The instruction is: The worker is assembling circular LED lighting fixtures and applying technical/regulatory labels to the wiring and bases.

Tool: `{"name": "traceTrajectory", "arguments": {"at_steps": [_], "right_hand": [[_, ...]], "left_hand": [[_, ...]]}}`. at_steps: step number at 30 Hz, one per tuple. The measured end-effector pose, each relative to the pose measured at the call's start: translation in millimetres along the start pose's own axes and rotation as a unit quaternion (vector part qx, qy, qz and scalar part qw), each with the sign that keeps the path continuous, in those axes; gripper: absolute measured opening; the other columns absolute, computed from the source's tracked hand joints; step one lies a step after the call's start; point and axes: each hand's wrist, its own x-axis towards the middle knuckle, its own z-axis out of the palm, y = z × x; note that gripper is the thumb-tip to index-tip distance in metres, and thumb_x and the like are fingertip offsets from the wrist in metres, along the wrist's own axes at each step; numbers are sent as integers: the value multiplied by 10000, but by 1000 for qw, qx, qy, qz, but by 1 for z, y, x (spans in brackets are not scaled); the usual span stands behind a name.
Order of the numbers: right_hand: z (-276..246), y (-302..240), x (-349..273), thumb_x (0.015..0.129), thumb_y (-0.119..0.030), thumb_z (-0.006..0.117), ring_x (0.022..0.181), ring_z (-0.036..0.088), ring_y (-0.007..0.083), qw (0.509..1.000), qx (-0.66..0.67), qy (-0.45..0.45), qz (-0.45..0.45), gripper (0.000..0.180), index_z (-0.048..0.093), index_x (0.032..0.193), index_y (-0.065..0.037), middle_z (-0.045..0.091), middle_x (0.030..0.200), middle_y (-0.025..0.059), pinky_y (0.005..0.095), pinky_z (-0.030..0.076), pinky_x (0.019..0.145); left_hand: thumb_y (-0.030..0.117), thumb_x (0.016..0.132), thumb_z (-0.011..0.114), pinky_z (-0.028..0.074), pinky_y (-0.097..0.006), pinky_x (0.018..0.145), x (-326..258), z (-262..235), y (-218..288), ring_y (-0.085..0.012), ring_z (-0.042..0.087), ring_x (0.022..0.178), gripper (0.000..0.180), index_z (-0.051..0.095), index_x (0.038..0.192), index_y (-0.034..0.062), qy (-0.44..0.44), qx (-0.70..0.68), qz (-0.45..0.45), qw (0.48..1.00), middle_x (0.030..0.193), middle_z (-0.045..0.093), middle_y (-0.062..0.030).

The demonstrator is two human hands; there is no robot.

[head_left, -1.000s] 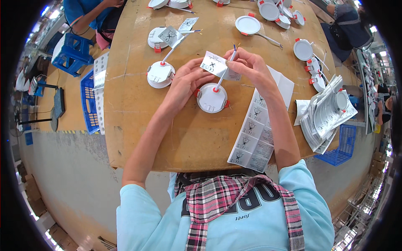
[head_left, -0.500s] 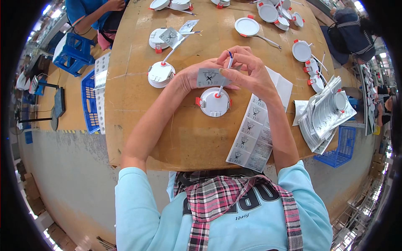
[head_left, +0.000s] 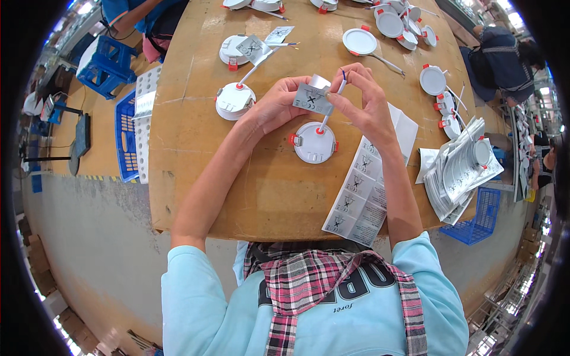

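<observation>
A round white downlight [head_left: 315, 143] with red-tipped spring clips lies back side up on the table in front of me. Its white cable [head_left: 323, 123] rises between my hands, ending in a blue wire. A silver printed label [head_left: 313, 99] is at the cable, a bent flap showing behind it. My left hand [head_left: 279, 105] is closed, its fingers pinching the label's left side. My right hand [head_left: 365, 104] pinches the cable and the label's right edge between thumb and fingers. Under my right forearm lies a sheet of silver labels [head_left: 357, 199].
Two downlights with cables, the nearer one [head_left: 235, 101] and one with a label on its cable [head_left: 233, 50], stand at left. More downlights [head_left: 360, 41] lie beyond and right. A paper stack [head_left: 454, 175] sits at the right edge. Blue crates [head_left: 126, 136] and other people flank the table.
The left hand has drawn back from behind the cable and now grips the label's left side. The label has tilted, with its flap showing. The whole view has shifted slightly.
</observation>
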Motion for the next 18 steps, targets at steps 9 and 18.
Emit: {"name": "traceTrajectory", "arguments": {"at_steps": [9, 18], "right_hand": [[0, 9, -1, 767, -152, 696, 831, 483, 153, 997, 11, 12, 72, 161, 617, 799, -16, 531, 784, 29, 275, 394, 779], [4, 12, -1, 801, -177, 677, 751, 534, 94, 990, 63, 23, 128, 178, 615, 824, -13, 597, 741, 11, 256, 416, 721]], "left_hand": [[126, 899, 571, 508, -335, 902, -6, 2, 1, -146, 626, 954, 210, 589, 1074, 12, 45, 33, 66, 996, 1027, 635, -71], [146, 911, 559, 541, -264, 812, -14, 10, 8, -139, 655, 847, 243, 635, 1055, -34, 129, 138, 103, 977, 964, 666, -86]]}}
